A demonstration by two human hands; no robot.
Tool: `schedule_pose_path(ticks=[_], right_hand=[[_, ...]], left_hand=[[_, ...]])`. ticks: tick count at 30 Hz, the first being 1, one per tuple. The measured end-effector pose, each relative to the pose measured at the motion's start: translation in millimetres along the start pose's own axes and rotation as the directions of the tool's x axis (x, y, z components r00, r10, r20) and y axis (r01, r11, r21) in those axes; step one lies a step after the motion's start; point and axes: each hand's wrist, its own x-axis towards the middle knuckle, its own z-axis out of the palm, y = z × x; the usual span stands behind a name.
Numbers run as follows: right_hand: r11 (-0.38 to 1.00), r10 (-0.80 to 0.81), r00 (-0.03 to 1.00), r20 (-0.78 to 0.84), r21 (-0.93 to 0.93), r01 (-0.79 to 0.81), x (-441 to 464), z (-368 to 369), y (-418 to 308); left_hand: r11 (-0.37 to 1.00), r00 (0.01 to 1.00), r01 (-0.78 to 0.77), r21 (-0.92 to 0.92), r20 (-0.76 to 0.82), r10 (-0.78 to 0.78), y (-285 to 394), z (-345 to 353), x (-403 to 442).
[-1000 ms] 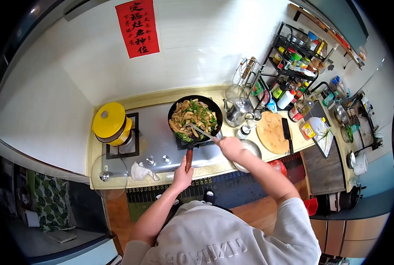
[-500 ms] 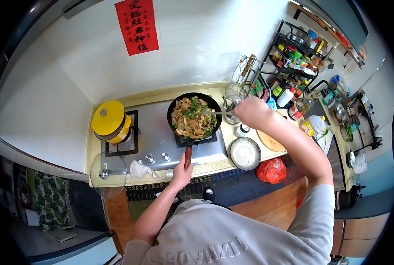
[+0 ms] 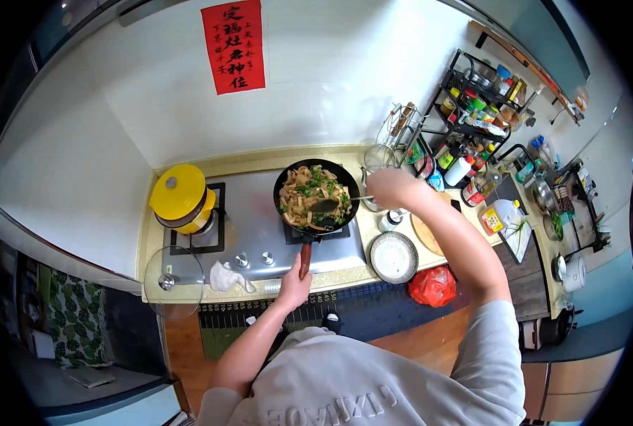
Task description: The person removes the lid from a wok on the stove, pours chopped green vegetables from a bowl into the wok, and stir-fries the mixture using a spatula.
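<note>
Hands: left hand [image 3: 296, 287] closed round a brown wooden handle [image 3: 307, 252]; right hand [image 3: 393, 189], blurred, closed on a thin-handled, dark-bladed spatula [image 3: 325, 206].
Black round pan [image 3: 347, 179]: on the silver metal hob [image 3: 252, 209], nearer the back edge of the worktop [image 3: 341, 274].
Left grip: steadying it, I judge from afar.
Handle axis: toward the front edge.
Spatula: crosswise, blade leftward.

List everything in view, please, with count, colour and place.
stove: 1, silver, counter
frying pan: 1, black, right burner
food: one panful, brown-green, in pan
spatula: 1, dark head, in pan
pot: 1, yellow, left burner
glass lid: 1, clear, front left
cloth: 1, white, beside lid
plate: 1, pale, right of stove
bag: 1, red, near plate
cutting board: 1, tan, beside plate
rack: 1, black, right, holding bottles
banner: 1, red, wall
left hand: 1, on pan handle
right hand: 1, on spatula
</note>
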Motion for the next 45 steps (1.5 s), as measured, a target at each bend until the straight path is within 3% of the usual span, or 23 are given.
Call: schedule_pose_path(ticks=[5, 9, 11, 13, 16, 20, 24, 27, 32, 39, 45], right_hand=[[0.99, 0.083, 0.983, -0.164, 0.129, -0.062, 5, -1, 17], [0.986, 0.157, 0.948, -0.276, 0.104, -0.133, 40, 29, -3], [0.98, 0.198, 0.956, -0.215, 0.064, -0.189, 58, 44, -23], [0.981, 0.182, 0.965, -0.191, 0.101, -0.165, 76, 76, -37], [0.997, 0.074, 0.978, -0.196, 0.006, -0.075, 70, 111, -52], [0.993, -0.019, 0.989, -0.149, -0.117, 0.002, 20, 93, -45], [0.981, -0.054, 0.988, -0.142, -0.19, 0.026, -22, 87, -36], [0.961, -0.087, 0.974, -0.21, -0.274, 0.027, -43, 90, -32], [0.937, -0.095, 0.984, -0.151, -0.346, 0.037, -78, 65, -30], [0.975, -0.078, 0.992, -0.104, -0.217, 0.054, -49, 105, -48], [0.993, 0.041, 0.974, -0.224, -0.097, -0.064, -4, 175, -57]], left_hand=[[1.0, 1.0, -0.007, 0.017, -0.012, 0.007, -2, 2, 0], [1.0, 1.0, 0.001, -0.02, -0.012, -0.001, 0, 1, -1], [1.0, 1.0, -0.004, -0.016, -0.016, 0.004, 1, 1, -1], [1.0, 1.0, -0.008, 0.004, -0.02, 0.008, 2, 0, -1], [0.999, 1.0, -0.017, 0.028, -0.021, 0.018, 1, 2, -2], [0.999, 0.999, -0.024, 0.027, -0.031, 0.025, -4, 2, 0], [1.0, 1.0, 0.028, 0.006, -0.001, -0.028, 2, 0, -1], [0.999, 1.0, -0.024, 0.029, -0.014, 0.025, 0, 1, 0], [1.0, 1.0, -0.008, 0.009, -0.014, 0.008, 7, -1, -3], [1.0, 1.0, 0.005, -0.003, -0.012, -0.005, 9, -1, -5], [1.0, 1.0, -0.007, -0.002, -0.009, 0.007, 10, -2, -6]])
